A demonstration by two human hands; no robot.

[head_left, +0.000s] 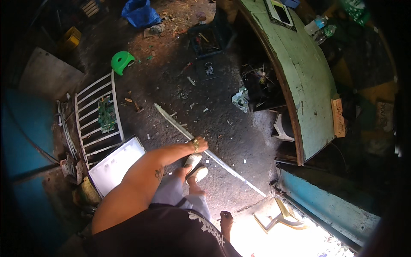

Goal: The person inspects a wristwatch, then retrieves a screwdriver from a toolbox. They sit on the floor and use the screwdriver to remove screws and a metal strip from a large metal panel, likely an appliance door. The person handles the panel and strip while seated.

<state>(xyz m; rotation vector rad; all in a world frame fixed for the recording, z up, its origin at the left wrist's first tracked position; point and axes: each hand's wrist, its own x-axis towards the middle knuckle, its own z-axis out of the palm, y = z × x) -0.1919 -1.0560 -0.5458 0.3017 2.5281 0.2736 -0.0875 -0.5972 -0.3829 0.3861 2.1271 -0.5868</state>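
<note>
My left hand is closed around a long, thin, whitish strip. The strip slants across the view above the floor, its far end at the upper left and its near end at the lower right. My left arm crosses in front of my body, with a watch on the wrist. Lower down, close to my dark shirt, my right hand has its fingers curled in shadow; whatever they may hold cannot be made out. It is apart from the strip.
On the left, a white slatted rack carries a green circuit board. Beside it lies a white panel. A green plastic stool is farther off. To the right stands a green-topped table. A pale frame-like piece lies lower right.
</note>
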